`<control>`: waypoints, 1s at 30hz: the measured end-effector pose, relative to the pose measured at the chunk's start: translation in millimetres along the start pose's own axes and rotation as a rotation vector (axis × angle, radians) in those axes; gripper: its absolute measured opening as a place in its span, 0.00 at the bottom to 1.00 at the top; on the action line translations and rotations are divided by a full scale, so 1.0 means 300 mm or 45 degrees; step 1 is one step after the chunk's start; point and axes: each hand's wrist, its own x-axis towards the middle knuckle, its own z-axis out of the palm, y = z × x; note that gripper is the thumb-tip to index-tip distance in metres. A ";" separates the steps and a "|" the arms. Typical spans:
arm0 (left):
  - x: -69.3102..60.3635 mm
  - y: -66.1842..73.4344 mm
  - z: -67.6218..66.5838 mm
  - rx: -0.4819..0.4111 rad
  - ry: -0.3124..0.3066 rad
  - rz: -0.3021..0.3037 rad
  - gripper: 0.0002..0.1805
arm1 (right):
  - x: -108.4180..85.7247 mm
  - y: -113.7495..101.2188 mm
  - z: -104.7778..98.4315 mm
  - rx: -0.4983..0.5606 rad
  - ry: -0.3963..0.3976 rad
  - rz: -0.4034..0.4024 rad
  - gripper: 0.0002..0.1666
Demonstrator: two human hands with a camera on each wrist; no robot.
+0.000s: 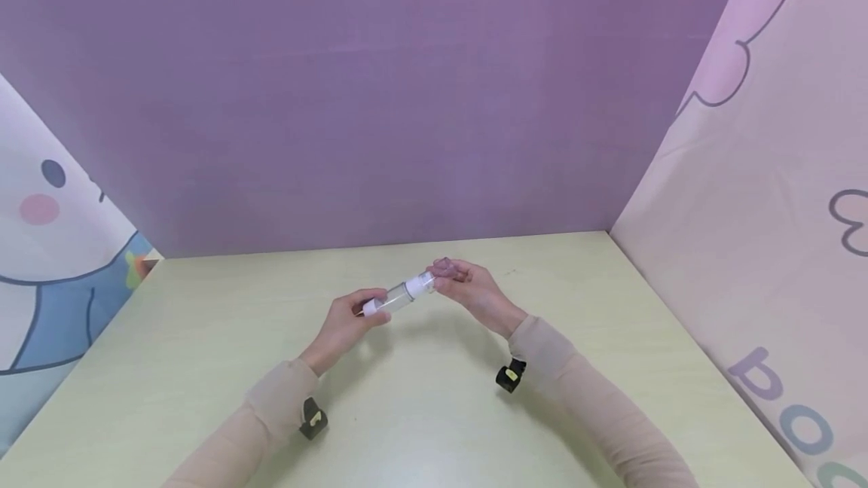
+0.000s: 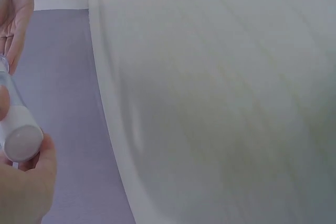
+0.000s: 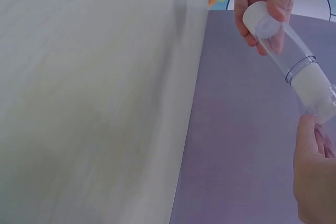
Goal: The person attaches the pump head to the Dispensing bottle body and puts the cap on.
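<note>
A slim clear bottle [image 1: 395, 298] with a white base and a white collar is held up at a slant above the table. My left hand [image 1: 344, 324] grips its base end between thumb and fingers; in the left wrist view the round white base [image 2: 23, 142] faces the camera. The fingers of my right hand [image 1: 480, 297] pinch a clear, purple-tinted piece [image 1: 444, 268] at the upper end, past the white collar [image 3: 311, 85]. It looks like a transparent cap, but the fingers partly cover it. The bottle's see-through body [image 3: 289, 48] shows no visible liquid.
The pale table [image 1: 420, 413] spreads below both hands. A purple panel [image 1: 380, 96] stands behind it, with printed cloth walls at left [image 1: 61, 247] and right [image 1: 766, 247]. Small black devices [image 1: 313, 420] hang at both wrists.
</note>
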 end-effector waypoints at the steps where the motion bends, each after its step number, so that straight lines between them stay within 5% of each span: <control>1: -0.001 -0.001 0.002 -0.003 0.002 0.000 0.22 | 0.000 0.001 0.001 0.003 -0.001 0.004 0.29; 30: 0.016 -0.001 0.064 -0.021 -0.158 0.084 0.19 | -0.005 -0.044 0.068 -0.286 -0.013 -0.094 0.28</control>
